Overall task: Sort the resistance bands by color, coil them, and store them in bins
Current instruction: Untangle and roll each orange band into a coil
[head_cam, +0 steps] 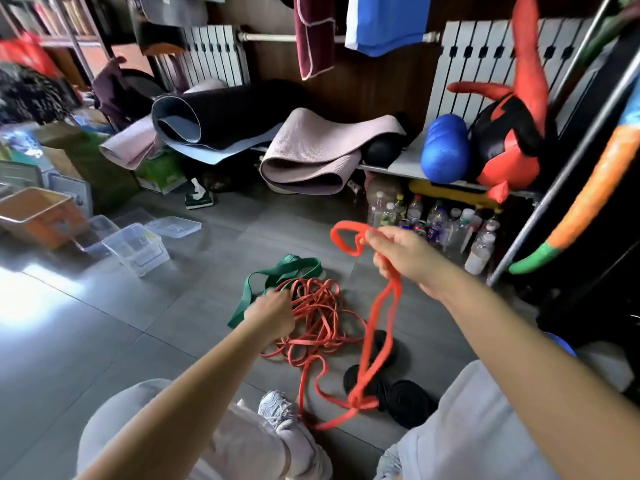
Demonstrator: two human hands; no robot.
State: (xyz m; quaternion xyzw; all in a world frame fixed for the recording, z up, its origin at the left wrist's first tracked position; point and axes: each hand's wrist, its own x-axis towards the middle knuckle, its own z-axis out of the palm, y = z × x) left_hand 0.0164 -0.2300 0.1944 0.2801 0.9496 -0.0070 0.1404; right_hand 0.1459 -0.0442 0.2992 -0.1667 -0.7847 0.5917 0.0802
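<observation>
Red band (384, 306): I see the right hand (405, 258) holding it up, fingers (375, 239) pinching the top, where it folds into a small loop. The rest hangs down to the floor (138, 323) between the knees. Left hand (273, 317) is low on the red tangle (322, 320), fingers curled round some strands. Green band (273, 271) lies touching the tangle's far-left edge. Coiled black bands (408, 400) sit on the floor just right of the hanging red. Clear plastic bins (138, 251) are well apart, far left, open.
</observation>
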